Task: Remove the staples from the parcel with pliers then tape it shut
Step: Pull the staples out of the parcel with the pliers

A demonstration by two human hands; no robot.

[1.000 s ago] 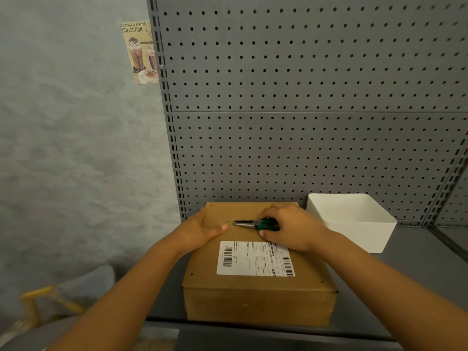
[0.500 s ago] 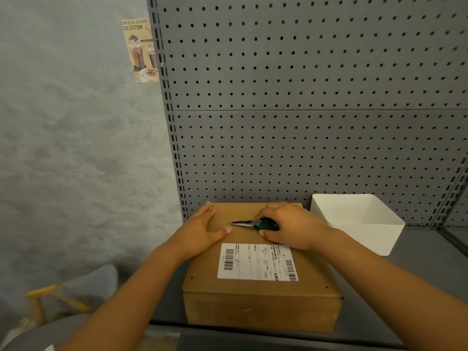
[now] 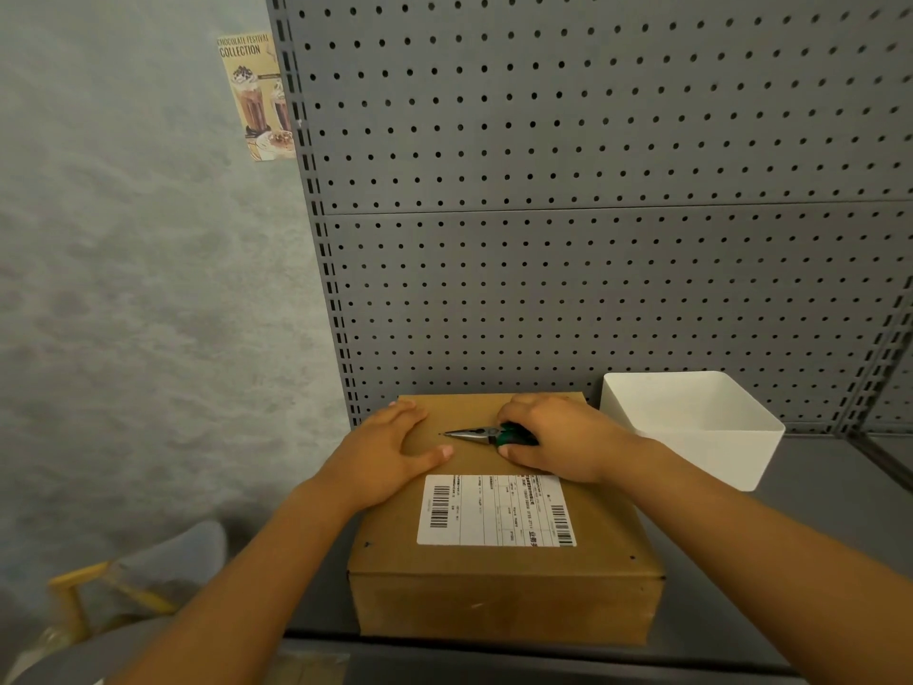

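A brown cardboard parcel (image 3: pixel 499 580) with a white shipping label (image 3: pixel 494 511) lies on the grey shelf. My right hand (image 3: pixel 563 442) grips the green handles of needle-nose pliers (image 3: pixel 474 434) lying low over the parcel's far top. The plier tips point left at a small dark mark, likely a staple, on the cardboard. My left hand (image 3: pixel 385 454) rests flat on the parcel's far left top, fingers spread, thumb just below the plier tips. Small dark staples sit near the parcel's front corners.
A white open bin (image 3: pixel 691 427) stands right of the parcel on the grey shelf (image 3: pixel 815 496). A grey pegboard (image 3: pixel 593 215) rises behind. A poster (image 3: pixel 257 96) hangs on the wall at left. A chair with yellow legs (image 3: pixel 123 585) is lower left.
My left hand slid from the parcel's left edge up onto its top, fingers spreading. The pliers and right hand stayed nearly still.
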